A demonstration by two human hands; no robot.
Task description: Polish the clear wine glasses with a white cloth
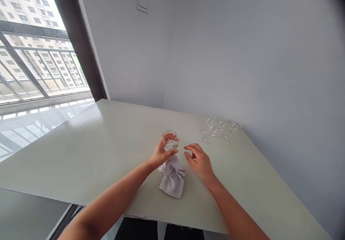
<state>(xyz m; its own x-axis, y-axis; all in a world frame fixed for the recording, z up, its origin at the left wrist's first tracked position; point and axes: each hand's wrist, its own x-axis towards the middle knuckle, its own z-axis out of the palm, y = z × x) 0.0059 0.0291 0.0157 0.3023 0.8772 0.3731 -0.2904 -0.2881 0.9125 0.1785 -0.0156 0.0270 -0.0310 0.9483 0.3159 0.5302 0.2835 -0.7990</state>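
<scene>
A clear round glass (170, 140) is held in my left hand (161, 153), its open rim facing up toward me. The fingers wrap behind the bowl and the thumb lies along its near side. Just right of the glass, my right hand (198, 159) hovers with thumb and fingers curved and apart, touching nothing. A crumpled pale lilac cloth (173, 179) lies on the table below the glass, between my forearms.
Several clear glasses (221, 124) stand grouped at the table's back right, near the wall. The pale table (121, 132) has its near edge just before my legs. A window with railings is at the left; a switch is on the wall.
</scene>
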